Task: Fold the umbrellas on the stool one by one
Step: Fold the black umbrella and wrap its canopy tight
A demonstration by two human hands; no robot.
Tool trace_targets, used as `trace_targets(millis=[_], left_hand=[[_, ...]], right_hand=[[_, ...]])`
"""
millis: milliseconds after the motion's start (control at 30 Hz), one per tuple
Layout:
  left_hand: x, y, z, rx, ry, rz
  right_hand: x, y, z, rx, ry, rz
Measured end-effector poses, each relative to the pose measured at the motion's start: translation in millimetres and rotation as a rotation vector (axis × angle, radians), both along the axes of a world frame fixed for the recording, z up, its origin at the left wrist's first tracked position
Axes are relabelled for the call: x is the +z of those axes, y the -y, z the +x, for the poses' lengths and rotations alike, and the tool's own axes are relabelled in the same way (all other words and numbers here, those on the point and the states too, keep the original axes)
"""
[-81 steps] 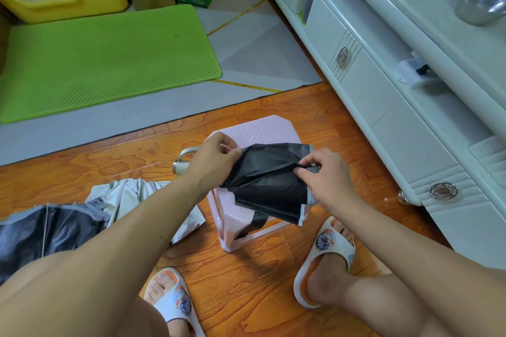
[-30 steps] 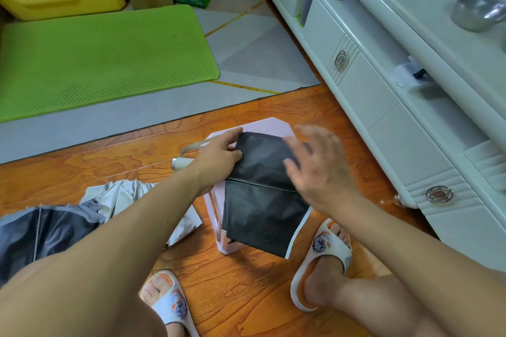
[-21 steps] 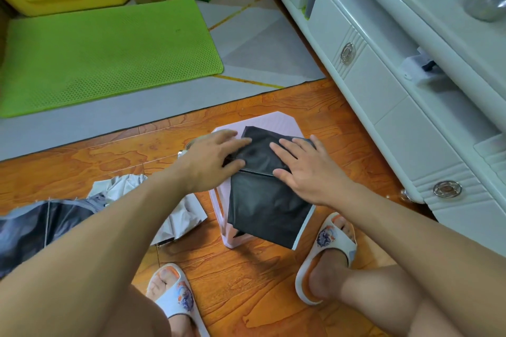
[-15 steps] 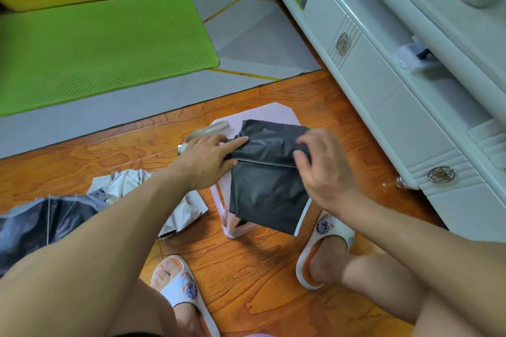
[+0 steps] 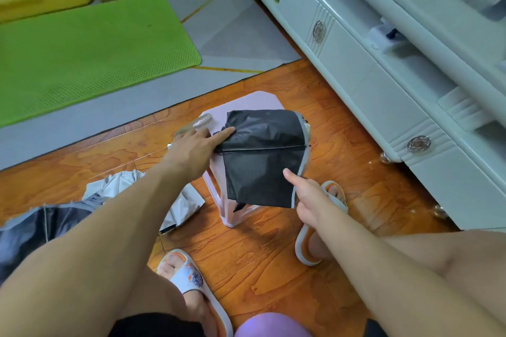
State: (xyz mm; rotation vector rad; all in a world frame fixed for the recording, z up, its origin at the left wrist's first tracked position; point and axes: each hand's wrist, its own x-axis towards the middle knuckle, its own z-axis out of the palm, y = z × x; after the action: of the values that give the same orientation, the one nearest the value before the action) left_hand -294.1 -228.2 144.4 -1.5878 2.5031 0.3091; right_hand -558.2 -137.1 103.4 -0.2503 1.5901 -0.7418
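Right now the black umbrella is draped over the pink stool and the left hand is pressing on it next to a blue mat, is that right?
Not quite: the mat is green, not blue, as the head view shows. The black umbrella does drape over the pink stool, and the left hand presses on it.

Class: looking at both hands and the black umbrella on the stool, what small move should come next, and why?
Probably the right hand folds the hanging panel up over the rib: the left hand pins the umbrella, and that panel droops off the stool.

A green mat [image 5: 90, 49] lies beyond the wooden floor [image 5: 273, 254], with a white cabinet [image 5: 383, 85] at right.
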Motion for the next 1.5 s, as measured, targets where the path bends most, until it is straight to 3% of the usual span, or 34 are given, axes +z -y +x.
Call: trace_targets(millis=[333,567,733,933,1100,1233,1500], left_hand=[[-7.5,-25.0,8.0,0.075,0.084,-0.275],[-18.7,-31.4,11.9,-0.034,0.138,-0.314],[-22.3,-48.2,8.8,0.064,-0.124,-0.095],[-14.2,-46.4,21.1,0.345,-0.426,-0.031],[-4.9,-30.0,26.1,0.402,-0.161,0.188],[1.7,-27.7,25.0,0.401,-0.169,0.07],[-12.0,-47.2,21.7,0.096,-0.002,-0.1]], right_hand=[[-11.8,14.9,8.4,0.042,-0.183,-0.004],[-11.6,3.2,7.6,-0.046,0.04,-0.085],[-13.7,-25.3,19.7,0.076,0.243,-0.027],[13.0,-28.8,10.6,0.067,0.114,-0.077],[58.4,-18.8,-1.8,0.149,-0.082,-0.172],[102.2,1.0,8.5,0.17,-0.115,-0.301],[130.0,23.5,2.1,0.598,-0.061,-0.366]])
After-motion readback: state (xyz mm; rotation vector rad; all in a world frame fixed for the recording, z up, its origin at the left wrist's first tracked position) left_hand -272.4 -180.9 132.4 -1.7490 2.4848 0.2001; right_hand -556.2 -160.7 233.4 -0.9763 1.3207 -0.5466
